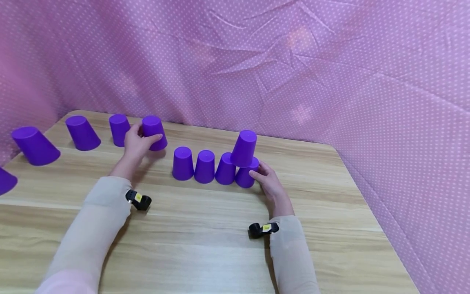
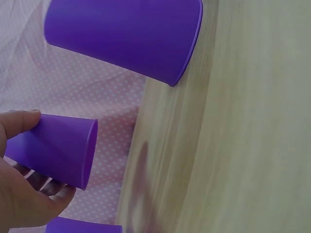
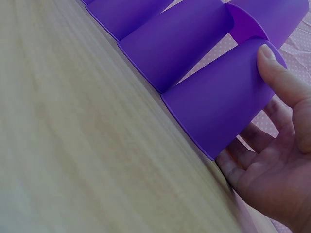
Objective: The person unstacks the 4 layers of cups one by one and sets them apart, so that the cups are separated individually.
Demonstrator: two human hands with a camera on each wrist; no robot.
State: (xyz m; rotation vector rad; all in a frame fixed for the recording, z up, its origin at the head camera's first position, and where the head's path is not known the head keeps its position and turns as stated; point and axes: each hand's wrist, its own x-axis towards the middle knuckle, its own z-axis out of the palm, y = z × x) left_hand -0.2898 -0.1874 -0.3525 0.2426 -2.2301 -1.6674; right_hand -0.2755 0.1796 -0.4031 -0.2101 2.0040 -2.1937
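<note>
cup (image 1: 153,128), inverted, axis near vertical, is pinched by the left hand (image 1: 136,145) above the table (image 1: 191,253) near its far edge, left of the stacked cup (image 1: 243,149); the right-end cup (image 1: 244,177) beneath is gripped by the right hand (image 1: 271,183).

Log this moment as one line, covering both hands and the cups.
left hand: holds purple cup above table | right hand: grips row's rightmost cup | upper cup: inverted atop that cup and its neighbour
</note>
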